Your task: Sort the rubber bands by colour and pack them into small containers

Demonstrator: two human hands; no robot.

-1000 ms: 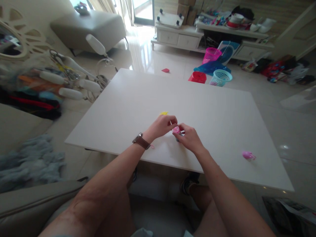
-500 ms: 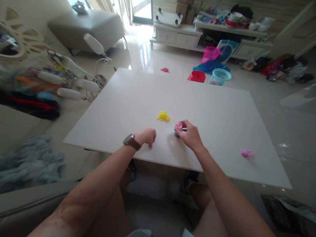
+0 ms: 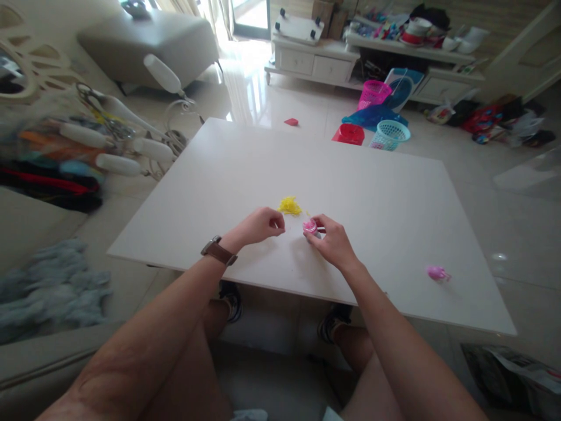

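Note:
My right hand [image 3: 332, 238] grips a small clear jar [image 3: 310, 228] with pink bits in it, holding it tilted over the white table [image 3: 368, 187]. To its left, my left hand [image 3: 265, 225] is raised a little above the table with thumb and fingers pinched together. Whether anything tiny sits in that pinch is too small to make out. Just beyond both hands lies a loose pile of thin yellow pieces [image 3: 290, 205], with a stray yellow bit near the jar.
A pink-purple object [image 3: 437, 273] lies at the table's right side. Past the far edge stand a red container [image 3: 350, 134], a light-blue basket [image 3: 390, 135] and a pink basket [image 3: 374, 93]. A white lamp [image 3: 162, 75] stands beyond the left edge.
My left hand has moved up and to the right, toward the jar, and its fingers now pinch. The jar has shifted slightly left and tilts toward the left hand.

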